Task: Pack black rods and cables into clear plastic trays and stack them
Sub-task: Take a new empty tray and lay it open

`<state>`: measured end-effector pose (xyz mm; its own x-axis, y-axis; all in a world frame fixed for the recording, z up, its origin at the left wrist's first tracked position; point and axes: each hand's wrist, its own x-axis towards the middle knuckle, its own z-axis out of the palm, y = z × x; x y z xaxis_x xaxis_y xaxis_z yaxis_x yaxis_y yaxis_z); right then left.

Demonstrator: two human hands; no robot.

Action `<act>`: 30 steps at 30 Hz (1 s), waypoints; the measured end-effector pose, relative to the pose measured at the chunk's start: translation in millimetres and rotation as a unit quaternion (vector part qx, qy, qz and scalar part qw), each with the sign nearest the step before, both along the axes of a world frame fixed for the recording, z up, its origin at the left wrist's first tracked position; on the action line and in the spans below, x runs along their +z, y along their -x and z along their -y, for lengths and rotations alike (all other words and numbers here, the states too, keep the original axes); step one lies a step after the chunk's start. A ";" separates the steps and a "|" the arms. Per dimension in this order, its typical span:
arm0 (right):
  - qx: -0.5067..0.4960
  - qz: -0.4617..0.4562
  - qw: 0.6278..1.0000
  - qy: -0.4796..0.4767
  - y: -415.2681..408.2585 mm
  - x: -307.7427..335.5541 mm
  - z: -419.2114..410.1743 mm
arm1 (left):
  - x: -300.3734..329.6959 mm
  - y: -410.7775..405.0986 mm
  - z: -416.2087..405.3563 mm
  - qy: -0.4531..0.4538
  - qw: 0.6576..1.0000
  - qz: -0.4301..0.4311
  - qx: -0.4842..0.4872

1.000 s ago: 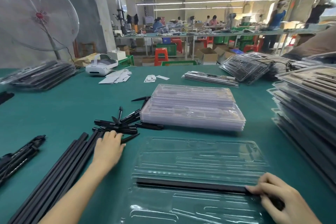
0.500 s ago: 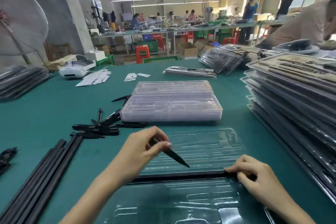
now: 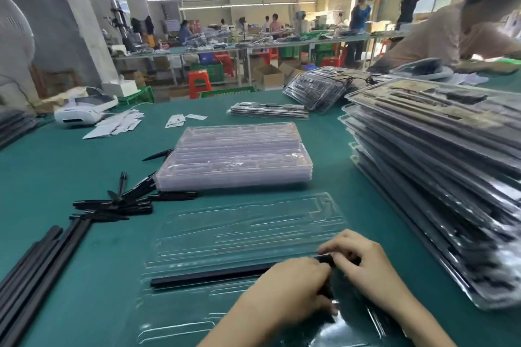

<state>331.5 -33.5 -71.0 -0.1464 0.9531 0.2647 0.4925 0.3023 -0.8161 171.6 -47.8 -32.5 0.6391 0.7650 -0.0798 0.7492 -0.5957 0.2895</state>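
An open clear plastic tray (image 3: pixel 242 231) lies in front of me on the green table. One long black rod (image 3: pixel 208 276) rests across its middle groove. My left hand (image 3: pixel 293 290) and my right hand (image 3: pixel 366 267) meet at the rod's right end. A short black piece (image 3: pixel 327 258) shows between their fingertips; my left fingers pinch it, and my right fingers curl over the rod's end. More long black rods (image 3: pixel 36 270) lie bundled at the left. Loose short black pointed pieces (image 3: pixel 118 204) are piled beyond them.
A stack of empty clear trays (image 3: pixel 234 160) sits behind the open tray. A tall stack of packed trays (image 3: pixel 439 177) fills the right side. More packed trays (image 3: pixel 313 87) lie farther back, with a white device (image 3: pixel 84 108) and paper slips (image 3: pixel 118 124) at the far left. A person (image 3: pixel 451 34) leans over the table's far right.
My left hand picked a short pointed black piece from the pile and carried it right to the rod's right end, beside my right hand. The view has shifted right.
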 end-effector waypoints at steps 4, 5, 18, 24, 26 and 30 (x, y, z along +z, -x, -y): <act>-0.027 -0.051 0.998 -0.004 -1.6 0.2 -1.6 | -17.8 14.5 5.8 0.038 0.993 0.102 0.055; -0.026 -0.043 0.999 -0.008 -1.2 -0.5 -1.5 | -17.8 17.9 7.6 0.041 0.990 0.123 0.057; 0.019 0.075 0.992 -0.098 11.0 16.2 -0.3 | 4.1 273.2 51.3 -0.165 0.904 0.109 0.380; 0.197 0.099 0.967 -0.129 107.4 47.0 -6.3 | -8.5 433.0 78.1 -0.155 0.731 -0.112 0.654; 0.278 0.133 0.945 -0.107 148.8 53.2 -8.9 | -18.9 454.1 88.0 -0.093 0.712 -0.174 0.673; 0.362 0.190 0.908 -0.092 222.6 58.8 -14.2 | -32.5 461.7 95.8 -0.155 0.707 -0.199 0.661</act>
<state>108.9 -19.3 -12.2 -0.8312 0.5153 0.2087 0.3452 0.7726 -0.5328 -290.1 -143.6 -65.0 -0.6760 0.6935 0.2494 0.6964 0.7118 -0.0916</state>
